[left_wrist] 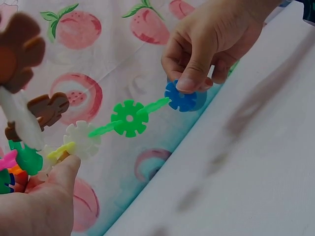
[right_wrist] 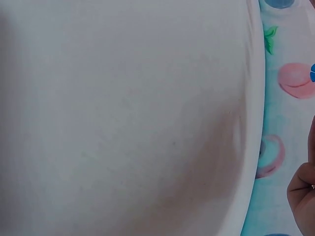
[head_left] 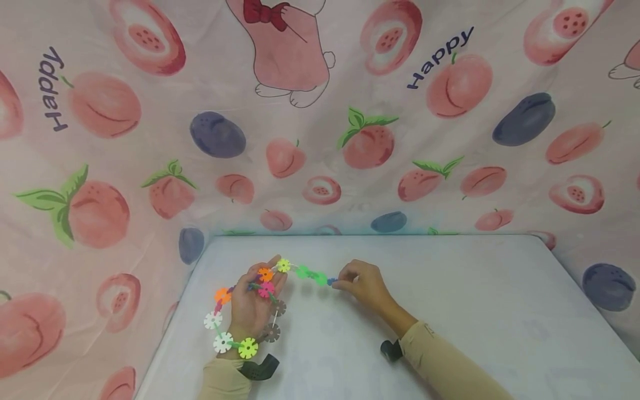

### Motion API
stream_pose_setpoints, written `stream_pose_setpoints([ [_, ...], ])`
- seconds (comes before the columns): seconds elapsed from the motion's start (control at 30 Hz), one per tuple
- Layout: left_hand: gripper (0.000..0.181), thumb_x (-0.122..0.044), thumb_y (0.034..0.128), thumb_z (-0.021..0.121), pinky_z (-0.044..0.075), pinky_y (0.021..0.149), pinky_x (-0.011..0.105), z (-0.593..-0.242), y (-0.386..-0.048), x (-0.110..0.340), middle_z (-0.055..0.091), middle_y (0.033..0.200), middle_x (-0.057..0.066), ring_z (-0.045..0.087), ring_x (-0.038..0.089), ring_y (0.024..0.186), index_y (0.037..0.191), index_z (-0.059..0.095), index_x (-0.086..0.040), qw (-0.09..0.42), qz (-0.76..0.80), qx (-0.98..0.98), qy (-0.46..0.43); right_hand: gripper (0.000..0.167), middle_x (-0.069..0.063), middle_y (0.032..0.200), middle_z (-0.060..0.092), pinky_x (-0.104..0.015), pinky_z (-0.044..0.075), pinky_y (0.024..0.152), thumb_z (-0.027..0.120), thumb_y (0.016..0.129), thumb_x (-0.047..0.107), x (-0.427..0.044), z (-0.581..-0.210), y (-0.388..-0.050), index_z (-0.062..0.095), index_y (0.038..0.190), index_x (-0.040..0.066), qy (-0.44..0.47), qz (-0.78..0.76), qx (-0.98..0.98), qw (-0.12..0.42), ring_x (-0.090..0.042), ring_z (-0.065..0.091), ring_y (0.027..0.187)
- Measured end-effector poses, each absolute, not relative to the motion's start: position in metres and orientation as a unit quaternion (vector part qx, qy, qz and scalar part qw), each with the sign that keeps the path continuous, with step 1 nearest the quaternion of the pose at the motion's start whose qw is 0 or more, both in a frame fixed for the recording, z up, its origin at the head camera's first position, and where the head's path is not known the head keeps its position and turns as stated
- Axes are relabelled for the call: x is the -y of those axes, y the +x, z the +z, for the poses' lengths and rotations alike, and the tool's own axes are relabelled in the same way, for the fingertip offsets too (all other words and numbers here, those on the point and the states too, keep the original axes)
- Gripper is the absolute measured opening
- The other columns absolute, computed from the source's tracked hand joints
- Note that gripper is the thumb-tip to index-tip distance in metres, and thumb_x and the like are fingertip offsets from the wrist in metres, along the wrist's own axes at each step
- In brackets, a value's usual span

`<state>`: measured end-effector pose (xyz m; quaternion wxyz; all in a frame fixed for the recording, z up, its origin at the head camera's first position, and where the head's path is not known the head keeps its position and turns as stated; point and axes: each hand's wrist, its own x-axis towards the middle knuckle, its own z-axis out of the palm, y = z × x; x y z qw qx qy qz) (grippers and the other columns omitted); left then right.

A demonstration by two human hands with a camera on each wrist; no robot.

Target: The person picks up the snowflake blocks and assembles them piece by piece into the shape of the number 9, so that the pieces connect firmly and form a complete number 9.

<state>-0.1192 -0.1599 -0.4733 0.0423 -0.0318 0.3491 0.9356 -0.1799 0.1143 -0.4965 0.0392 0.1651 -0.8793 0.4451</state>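
A chain of colourful notched plastic snowflake discs hangs in a loop around my left hand (head_left: 252, 311), which is raised palm up over the table. The fingers there hold the chain near an orange disc (head_left: 265, 274) and a yellow disc (head_left: 283, 265). White discs (head_left: 222, 342), another yellow disc (head_left: 248, 348) and brown discs (head_left: 271, 333) drape about the wrist. From the left hand, a stretch with a green disc (left_wrist: 129, 118) runs toward my right hand (head_left: 367, 286). Its thumb and finger pinch a blue disc (left_wrist: 181, 97) at that end. The right wrist view shows only part of a hand at its edge.
Beneath both hands lies a white-covered table (head_left: 450, 311). A fruit-printed cloth (head_left: 320, 128) rises behind it and along the sides. Dark devices sit at the left wrist (head_left: 260, 368) and right wrist (head_left: 391, 351).
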Motion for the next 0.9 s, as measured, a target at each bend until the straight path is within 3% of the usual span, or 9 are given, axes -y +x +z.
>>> stream_pose_setpoints([
  [0.5, 0.03, -0.021, 0.1103, 0.027, 0.038, 0.118, 0.042, -0.478, -0.119, 0.157, 0.034, 0.162, 0.015, 0.044, 0.033, 0.146, 0.115, 0.055, -0.011, 0.041, 0.934, -0.354, 0.001, 0.02, 0.014, 0.076, 0.064, -0.025, 0.057, 0.076, 0.089, 0.078, 0.022, -0.114, -0.498, -0.179, 0.07, 0.074, 0.025, 0.176, 0.465, 0.864, 0.074, -0.006, 0.063, 0.078],
  [0.7, 0.027, -0.017, 0.1081, 0.028, 0.043, 0.115, 0.045, -0.48, -0.121, 0.148, 0.035, 0.161, 0.017, 0.035, 0.04, 0.15, 0.113, 0.054, -0.011, 0.018, 0.935, -0.354, -0.004, 0.019, 0.011, 0.075, 0.066, -0.025, 0.057, 0.07, 0.09, 0.077, 0.018, -0.114, -0.502, -0.177, 0.071, 0.074, 0.02, 0.188, 0.47, 0.853, 0.129, -0.007, 0.063, 0.073],
  [0.9, 0.028, -0.013, 0.1068, 0.026, 0.039, 0.117, 0.047, -0.482, -0.119, 0.142, 0.033, 0.161, 0.018, 0.026, 0.043, 0.153, 0.11, 0.054, -0.011, 0.013, 0.931, -0.364, 0.005, 0.019, 0.009, 0.076, 0.067, -0.024, 0.057, 0.068, 0.09, 0.077, 0.016, -0.112, -0.503, -0.175, 0.071, 0.075, 0.018, 0.171, 0.464, 0.852, 0.171, -0.006, 0.064, 0.072],
])
